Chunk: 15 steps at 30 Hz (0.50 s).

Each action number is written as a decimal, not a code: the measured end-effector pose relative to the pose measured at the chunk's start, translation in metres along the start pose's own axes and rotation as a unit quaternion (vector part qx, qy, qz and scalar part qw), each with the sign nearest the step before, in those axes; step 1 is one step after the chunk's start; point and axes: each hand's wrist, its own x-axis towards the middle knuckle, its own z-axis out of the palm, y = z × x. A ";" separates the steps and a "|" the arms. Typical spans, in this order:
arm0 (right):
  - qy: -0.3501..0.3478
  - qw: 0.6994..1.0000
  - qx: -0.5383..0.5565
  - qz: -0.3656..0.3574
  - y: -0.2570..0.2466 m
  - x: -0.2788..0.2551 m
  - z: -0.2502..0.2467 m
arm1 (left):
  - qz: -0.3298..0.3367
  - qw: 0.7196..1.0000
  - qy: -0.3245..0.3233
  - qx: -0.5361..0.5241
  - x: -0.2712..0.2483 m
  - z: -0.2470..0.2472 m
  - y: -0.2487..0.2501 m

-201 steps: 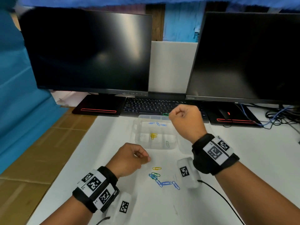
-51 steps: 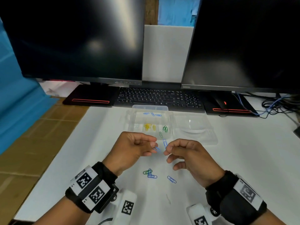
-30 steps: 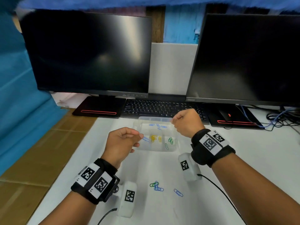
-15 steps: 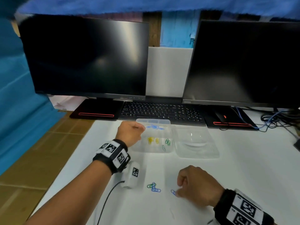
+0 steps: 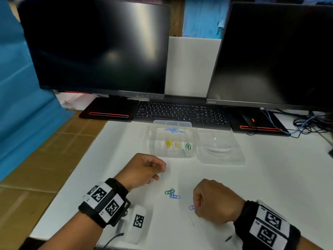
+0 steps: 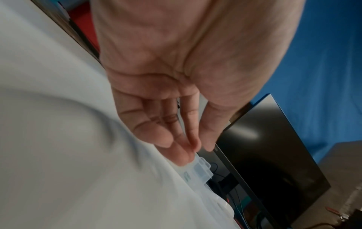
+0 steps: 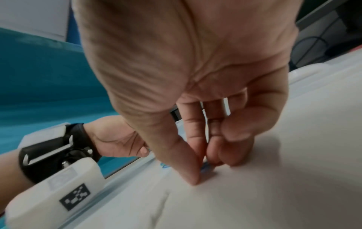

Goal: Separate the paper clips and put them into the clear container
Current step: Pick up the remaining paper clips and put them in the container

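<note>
The white tabletop (image 5: 270,186) carries everything, with two dark monitors (image 5: 100,47) and a black keyboard (image 5: 180,111) along its far edge. Just in front of the keyboard, toward the far middle of the tabletop, sits the clear container (image 5: 153,141), its open lid (image 5: 219,150) lying flat on its right. Inside it, blue paper clips (image 5: 173,130) lie in the far compartment, yellow paper clips (image 5: 170,144) in the near one, and green paper clips (image 5: 188,146) to the right of the yellow.

My left hand (image 5: 142,171) hangs over the tabletop just near of the container's near left corner; its fingers (image 6: 188,124) are loosely curled, thumb close to the fingertips, and I see nothing held in them. My right hand (image 5: 214,201) is down on the tabletop toward the near edge, well apart from the container, thumb and fingertips drawn together in a pinch on a single blue clip (image 5: 191,207). In the right wrist view the clip (image 7: 205,168) lies flat on the tabletop right under the tips of my thumb and forefinger, mostly hidden by them; only its left end sticks out in the head view.

Between my two hands, a little left of the right one, a small linked cluster of clips (image 5: 172,193), green and blue, lies on the tabletop, touched by neither hand.
</note>
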 end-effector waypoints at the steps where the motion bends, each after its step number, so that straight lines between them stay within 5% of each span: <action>1: -0.007 1.000 0.001 0.000 -0.001 0.003 -0.002 | -0.005 1.000 -0.003 0.005 0.001 0.002 -0.001; 12: -0.022 0.999 0.011 -0.030 0.010 -0.005 -0.013 | -0.051 0.999 -0.004 -0.015 0.003 -0.006 -0.015; 15: 0.018 0.999 0.021 -0.027 0.006 -0.006 -0.003 | -0.053 0.998 -0.009 -0.012 0.005 -0.003 -0.014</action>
